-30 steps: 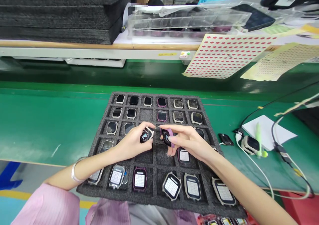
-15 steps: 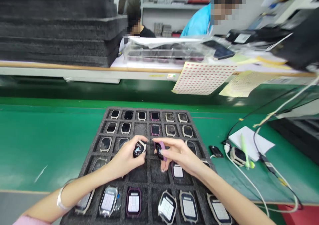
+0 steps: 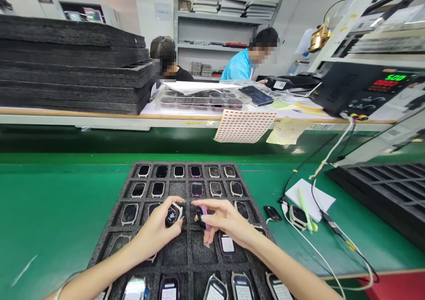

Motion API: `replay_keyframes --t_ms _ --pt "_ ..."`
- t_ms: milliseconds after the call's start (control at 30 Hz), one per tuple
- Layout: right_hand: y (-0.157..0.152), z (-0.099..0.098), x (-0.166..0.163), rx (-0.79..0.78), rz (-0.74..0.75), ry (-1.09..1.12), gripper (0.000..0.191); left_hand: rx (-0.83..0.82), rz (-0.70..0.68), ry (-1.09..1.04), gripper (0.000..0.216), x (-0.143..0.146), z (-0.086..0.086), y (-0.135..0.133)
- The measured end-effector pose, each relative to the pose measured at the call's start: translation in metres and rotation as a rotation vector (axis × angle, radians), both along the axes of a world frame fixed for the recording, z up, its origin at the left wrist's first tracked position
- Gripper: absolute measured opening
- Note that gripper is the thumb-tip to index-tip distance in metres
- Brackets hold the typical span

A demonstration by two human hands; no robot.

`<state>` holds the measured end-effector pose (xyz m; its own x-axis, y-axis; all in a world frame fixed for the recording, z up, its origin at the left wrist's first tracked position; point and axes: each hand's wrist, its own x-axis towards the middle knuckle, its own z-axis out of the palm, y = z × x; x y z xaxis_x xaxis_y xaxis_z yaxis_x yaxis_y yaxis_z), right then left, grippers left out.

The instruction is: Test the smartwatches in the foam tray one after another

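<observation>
A foam tray point(image 3: 172, 255) with rows of square pockets lies before me, many of them holding smartwatch bodies without straps. Over its middle, my left hand point(image 3: 162, 225) grips a silver-rimmed smartwatch point(image 3: 173, 215) by its edges, its dark screen lit with a small picture. Just to the right, my right hand point(image 3: 226, 220) pinches a purple smartwatch point(image 3: 202, 217) turned on edge between thumb and fingers. The two watches are close but apart. In the front row, several watches, such as a purple-framed one point(image 3: 169, 287), show white lit screens.
Stacked black foam trays point(image 3: 73, 70) stand on the shelf at left. At right, a smartwatch point(image 3: 298, 217) lies by cables, a green pen point(image 3: 304, 207) and white paper point(image 3: 327, 200). A power supply point(image 3: 365, 90) sits upper right. Two people work beyond the shelf.
My view has tilted up and shifted, so more of the shelf and the power supply shows. Both hands keep hold of their watches in nearly the same pose over the tray.
</observation>
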<state>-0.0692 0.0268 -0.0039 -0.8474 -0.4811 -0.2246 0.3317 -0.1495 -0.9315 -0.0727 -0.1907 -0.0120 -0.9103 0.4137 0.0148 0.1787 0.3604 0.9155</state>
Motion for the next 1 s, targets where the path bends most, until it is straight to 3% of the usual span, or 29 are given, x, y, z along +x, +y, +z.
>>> replay_keyframes --t_ms 433,533,733,1000 --pt "-0.0022 0.0059 0.0016 0.028 0.034 0.018 0.045 0.03 -0.045 0.01 0.03 0.0003 0.0013 -0.0018" --pt "-0.0035 0.0062 0.001 -0.009 0.039 0.0 0.047 0.142 -0.046 -0.11 0.039 -0.0013 -0.0019 -0.0018" --pt "-0.0035 0.0043 -0.001 -0.024 0.022 0.02 0.039 0.561 -0.027 -0.507 0.043 -0.0062 -0.0022 -0.0025" --pt "-0.0045 -0.0029 0.0001 0.071 -0.038 0.087 0.046 0.656 -0.023 -0.636 0.045 -0.0069 -0.0027 -0.0059"
